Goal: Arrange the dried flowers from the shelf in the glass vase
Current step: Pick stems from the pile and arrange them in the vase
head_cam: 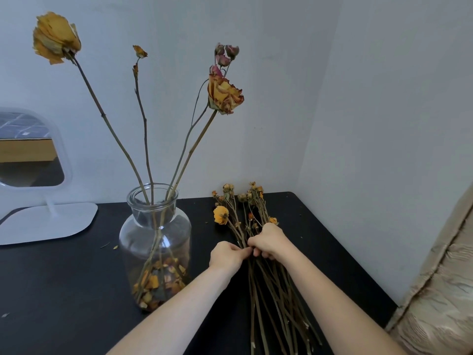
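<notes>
Left hand (226,254), right hand (268,240) around stems (275,288)

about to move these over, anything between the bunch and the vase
Nothing visible lies between the bunch and the vase. The tall stems already in the vase take up part of its mouth.

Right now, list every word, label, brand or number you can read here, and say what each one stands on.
None can be read. The glass vase has no label; the dried flowers carry no tag; the mirror, black table and walls show no writing.
</notes>
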Demonstrator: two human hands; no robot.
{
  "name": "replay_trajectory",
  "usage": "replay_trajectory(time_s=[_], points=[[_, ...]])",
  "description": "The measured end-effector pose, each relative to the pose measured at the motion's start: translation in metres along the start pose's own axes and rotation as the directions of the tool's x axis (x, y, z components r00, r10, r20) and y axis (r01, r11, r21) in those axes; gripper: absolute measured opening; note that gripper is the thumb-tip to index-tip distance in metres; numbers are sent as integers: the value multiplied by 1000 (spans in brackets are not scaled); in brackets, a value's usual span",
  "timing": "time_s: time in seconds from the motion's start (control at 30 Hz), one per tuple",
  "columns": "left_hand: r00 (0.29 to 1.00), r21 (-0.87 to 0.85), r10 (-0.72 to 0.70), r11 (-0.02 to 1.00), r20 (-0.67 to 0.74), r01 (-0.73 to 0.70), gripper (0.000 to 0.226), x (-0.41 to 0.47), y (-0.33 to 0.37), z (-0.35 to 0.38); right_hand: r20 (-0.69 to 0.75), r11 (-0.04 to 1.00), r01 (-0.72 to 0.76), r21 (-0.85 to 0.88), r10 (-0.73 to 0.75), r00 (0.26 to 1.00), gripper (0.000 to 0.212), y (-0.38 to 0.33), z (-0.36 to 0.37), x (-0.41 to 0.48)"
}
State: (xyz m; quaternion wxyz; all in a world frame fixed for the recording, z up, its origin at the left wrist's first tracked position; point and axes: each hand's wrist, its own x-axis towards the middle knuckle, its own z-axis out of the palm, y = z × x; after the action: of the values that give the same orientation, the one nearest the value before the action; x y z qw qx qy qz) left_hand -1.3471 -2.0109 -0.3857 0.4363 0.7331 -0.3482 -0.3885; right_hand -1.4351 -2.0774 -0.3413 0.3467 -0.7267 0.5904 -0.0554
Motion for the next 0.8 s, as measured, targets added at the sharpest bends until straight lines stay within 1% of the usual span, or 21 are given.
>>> replay_trajectory(time_s=[0.13,0.23,0.33,0.43,0.57,0.67,0.8], points=[[1000,-19,5,1000,16,-4,28,-2,1,1,-14,1000,7,-1,-7,1000,20,1,-3,-2],[1000,-49,14,999,-1,-14,26,-5,4,1,-32,1000,16,-14,-17,999,24,2,-5,-3],[998,-64,62,996,-33,-64,25,-7,7,-1,-30,999,45,29,-44,999,22,3,-6,-5],[993,-78,107,991,-42,-110,25,-10,12,-4,-30,993,86,77,-83,996,26,5,-9,-7],[981,-17,182,983,-72,-183,27,-13,17,-8,-133,990,133,50,-126,983,25,15,-23,-6],[967,33,241,970,-81,-239,23,-15,22,-13,-205,993,121,2,-118,972,24,28,-33,-4],[948,131,310,946,-80,-298,26,-17,30,-16,-205,994,102,-49,-110,973,20,39,-37,-5]])
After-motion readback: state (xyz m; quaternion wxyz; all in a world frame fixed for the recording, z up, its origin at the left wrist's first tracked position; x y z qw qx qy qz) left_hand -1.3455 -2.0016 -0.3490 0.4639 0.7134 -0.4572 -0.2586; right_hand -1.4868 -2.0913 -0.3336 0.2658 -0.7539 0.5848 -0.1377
